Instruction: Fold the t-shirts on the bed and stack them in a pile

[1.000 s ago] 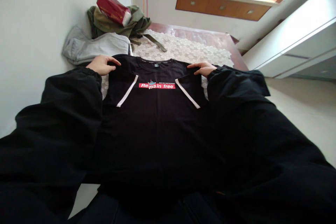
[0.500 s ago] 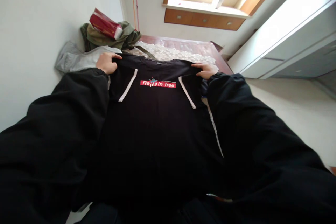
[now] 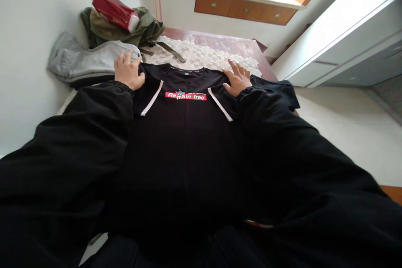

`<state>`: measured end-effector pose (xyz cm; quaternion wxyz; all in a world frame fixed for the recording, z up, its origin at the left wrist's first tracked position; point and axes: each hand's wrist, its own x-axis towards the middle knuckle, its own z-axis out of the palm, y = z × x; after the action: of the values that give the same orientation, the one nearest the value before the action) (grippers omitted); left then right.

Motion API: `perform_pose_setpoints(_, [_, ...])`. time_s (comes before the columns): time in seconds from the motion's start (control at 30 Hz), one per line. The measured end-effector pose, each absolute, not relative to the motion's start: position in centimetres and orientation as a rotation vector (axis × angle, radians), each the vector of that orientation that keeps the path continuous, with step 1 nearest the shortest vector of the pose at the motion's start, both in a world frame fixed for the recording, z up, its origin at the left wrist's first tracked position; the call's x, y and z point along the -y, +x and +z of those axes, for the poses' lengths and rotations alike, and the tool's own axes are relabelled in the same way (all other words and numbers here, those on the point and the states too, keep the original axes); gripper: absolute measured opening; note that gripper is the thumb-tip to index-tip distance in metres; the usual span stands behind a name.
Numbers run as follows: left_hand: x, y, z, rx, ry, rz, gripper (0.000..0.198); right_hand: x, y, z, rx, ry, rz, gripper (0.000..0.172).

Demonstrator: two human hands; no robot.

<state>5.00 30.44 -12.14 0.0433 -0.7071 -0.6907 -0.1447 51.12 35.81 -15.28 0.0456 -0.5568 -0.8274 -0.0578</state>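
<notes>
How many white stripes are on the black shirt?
2: the left stripe sits beside the left hand, the right stripe beside the right hand. The jacket sleeves may hide more.

A black T-shirt (image 3: pixel 185 142) lies flat on a lace-covered table (image 3: pixel 216 44). The left hand (image 3: pixel 128 71) and right hand (image 3: pixel 236 78) press flat, fingers spread, on its shoulders. Piled clothes (image 3: pixel 94 46) sit beyond.

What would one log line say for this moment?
left hand: flat on black T-shirt shoulder | right hand: flat on other shoulder | beside: grey garment, lace cloth
</notes>
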Motion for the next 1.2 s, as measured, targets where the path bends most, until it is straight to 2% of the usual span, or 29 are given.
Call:
perform_pose_setpoints(0.17, [-27.0,5.8,-15.1,1.894,-2.481,-0.297,0.064,-31.9,50.9,-17.1,2.666,-1.695,0.045,0.072])
perform_pose_setpoints(0.3, [-26.2,6.4,-16.3,2.079,-2.545,-0.188,0.073,-30.5,50.5,-17.8,2.624,-1.638,0.026,0.073])
perform_pose_setpoints(0.6, [-23.6,5.5,-15.4,2.259,-2.509,-0.259,0.081,-26.6,51.4,-17.1,2.529,-1.599,0.055,0.068])
perform_pose_setpoints(0.8, [-18.2,3.2,-14.3,2.375,-2.343,-0.391,0.065,-22.4,54.1,-18.1,2.438,-1.727,0.105,0.065])
perform_pose_setpoints(0.97, [-17.7,2.7,-12.8,2.526,-2.180,-0.435,0.046,-20.8,53.9,-19.9,2.392,-1.767,0.051,0.066])
perform_pose_setpoints(1.2, [-18.2,3.1,-11.9,2.663,-2.146,-0.391,0.046,-20.7,53.7,-19.7,2.386,-1.736,0.070,0.071])
